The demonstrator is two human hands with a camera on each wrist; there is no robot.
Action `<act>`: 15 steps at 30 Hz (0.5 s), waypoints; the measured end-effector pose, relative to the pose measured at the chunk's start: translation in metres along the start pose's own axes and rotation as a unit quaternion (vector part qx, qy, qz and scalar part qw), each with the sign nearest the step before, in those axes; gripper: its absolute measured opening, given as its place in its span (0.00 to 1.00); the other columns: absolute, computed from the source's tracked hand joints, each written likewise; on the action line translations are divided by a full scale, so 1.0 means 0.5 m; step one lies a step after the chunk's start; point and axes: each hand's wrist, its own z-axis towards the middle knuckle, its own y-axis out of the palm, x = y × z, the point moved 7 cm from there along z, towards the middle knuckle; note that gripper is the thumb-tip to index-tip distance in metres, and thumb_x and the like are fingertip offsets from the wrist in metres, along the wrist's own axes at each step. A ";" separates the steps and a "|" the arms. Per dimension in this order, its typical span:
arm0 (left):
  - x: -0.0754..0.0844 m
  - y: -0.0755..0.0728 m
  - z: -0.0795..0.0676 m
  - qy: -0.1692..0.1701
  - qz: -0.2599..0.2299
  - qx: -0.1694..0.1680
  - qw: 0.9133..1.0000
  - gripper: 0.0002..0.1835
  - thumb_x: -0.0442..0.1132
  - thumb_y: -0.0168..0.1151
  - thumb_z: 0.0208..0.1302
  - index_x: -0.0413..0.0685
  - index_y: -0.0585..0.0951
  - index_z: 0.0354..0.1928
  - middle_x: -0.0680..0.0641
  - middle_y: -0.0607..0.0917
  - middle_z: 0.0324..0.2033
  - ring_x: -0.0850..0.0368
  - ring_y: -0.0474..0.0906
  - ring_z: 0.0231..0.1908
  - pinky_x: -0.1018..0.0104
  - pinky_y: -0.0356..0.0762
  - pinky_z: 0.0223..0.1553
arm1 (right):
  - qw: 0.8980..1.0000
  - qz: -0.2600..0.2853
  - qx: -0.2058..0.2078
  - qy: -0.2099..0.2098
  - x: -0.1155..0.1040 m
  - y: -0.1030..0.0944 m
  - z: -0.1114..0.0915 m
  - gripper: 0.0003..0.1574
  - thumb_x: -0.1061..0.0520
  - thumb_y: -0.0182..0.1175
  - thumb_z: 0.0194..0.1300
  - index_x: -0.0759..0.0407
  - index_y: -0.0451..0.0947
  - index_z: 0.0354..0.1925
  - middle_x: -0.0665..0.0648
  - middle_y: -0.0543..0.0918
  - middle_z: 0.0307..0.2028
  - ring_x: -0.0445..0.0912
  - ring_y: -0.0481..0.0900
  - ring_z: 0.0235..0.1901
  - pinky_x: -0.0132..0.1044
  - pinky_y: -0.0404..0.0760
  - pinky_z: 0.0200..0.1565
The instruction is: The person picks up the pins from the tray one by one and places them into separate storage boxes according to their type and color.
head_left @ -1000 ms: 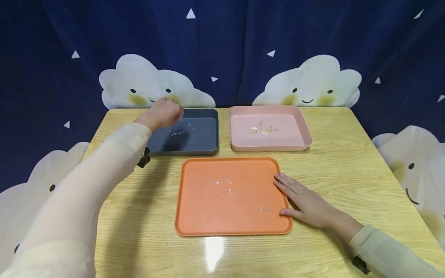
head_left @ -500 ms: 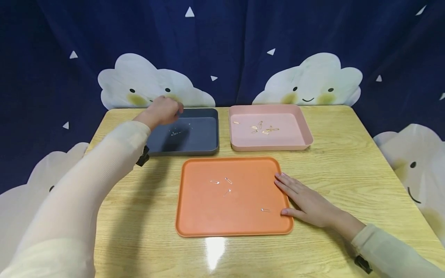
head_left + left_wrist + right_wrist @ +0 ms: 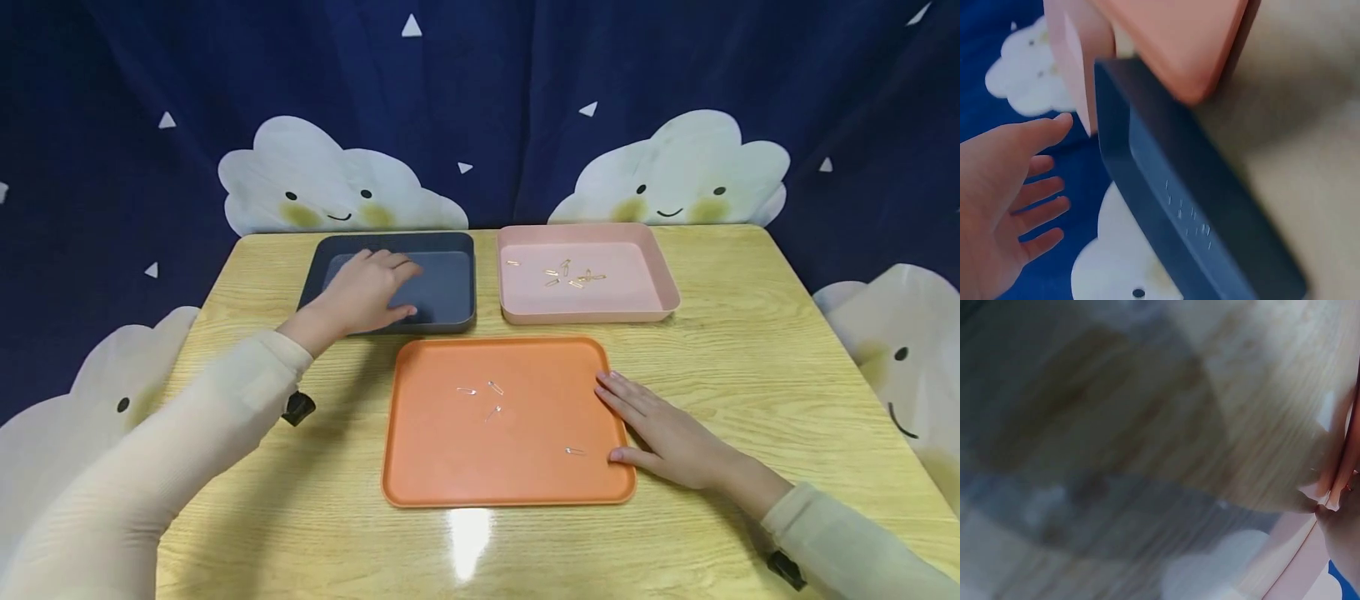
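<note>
My left hand (image 3: 367,292) is above the dark blue-grey tray (image 3: 444,287), fingers spread and nothing between them. Several small silver safety pins (image 3: 1205,229) lie inside that tray in the left wrist view; in the head view the hand covers them. My right hand (image 3: 667,437) rests with straight fingers on the right rim of the flat orange tray (image 3: 450,471). On the orange tray, one silver safety pin (image 3: 575,452) lies near the right thumb. A few others, including a tilted safety pin (image 3: 492,413), are grouped left of the middle.
A pink tray (image 3: 633,296) with several gold safety pins (image 3: 588,277) stands at the back right, beside the dark one. All three trays are on a light wooden table (image 3: 750,350). A navy curtain (image 3: 510,83) with clouds hangs behind the table.
My left hand has come back and down from the dark tray's far left part, and its curled fingers have spread. The right hand stays on the orange tray's rim.
</note>
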 end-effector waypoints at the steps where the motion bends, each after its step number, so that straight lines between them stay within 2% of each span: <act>1: 0.013 0.005 -0.007 0.009 -0.004 0.009 1.000 0.31 0.52 0.67 0.58 0.44 0.75 0.60 0.42 0.79 0.58 0.42 0.74 0.59 0.45 0.71 0.60 | 1.000 -0.001 0.001 0.000 -0.001 -0.001 0.000 0.54 0.36 0.60 0.62 0.55 0.50 0.75 0.58 0.54 0.75 0.50 0.49 0.76 0.19 0.29 0.72; 4: 0.051 0.021 -0.024 0.025 -0.017 0.029 0.999 0.35 0.53 0.68 0.58 0.44 0.72 0.63 0.42 0.77 0.61 0.43 0.73 0.61 0.45 0.71 0.60 | 1.000 -0.004 0.002 0.000 -0.001 -0.001 -0.002 0.54 0.36 0.60 0.61 0.55 0.50 0.75 0.59 0.55 0.75 0.50 0.50 0.76 0.19 0.30 0.72; 10: 0.117 0.054 -0.051 0.049 -0.039 0.061 0.996 0.35 0.51 0.70 0.55 0.45 0.73 0.63 0.45 0.78 0.60 0.46 0.75 0.59 0.51 0.74 0.55 | 1.000 -0.004 -0.007 0.006 0.002 0.003 -0.002 0.54 0.35 0.59 0.62 0.54 0.49 0.75 0.58 0.54 0.76 0.50 0.49 0.76 0.18 0.28 0.72; 15: 0.163 0.083 -0.066 0.086 -0.029 0.063 0.994 0.34 0.52 0.72 0.52 0.45 0.76 0.60 0.46 0.81 0.56 0.49 0.77 0.56 0.56 0.74 0.51 | 1.000 -0.003 -0.012 0.007 0.001 0.005 0.000 0.54 0.35 0.59 0.62 0.54 0.48 0.76 0.57 0.53 0.76 0.50 0.48 0.77 0.18 0.28 0.72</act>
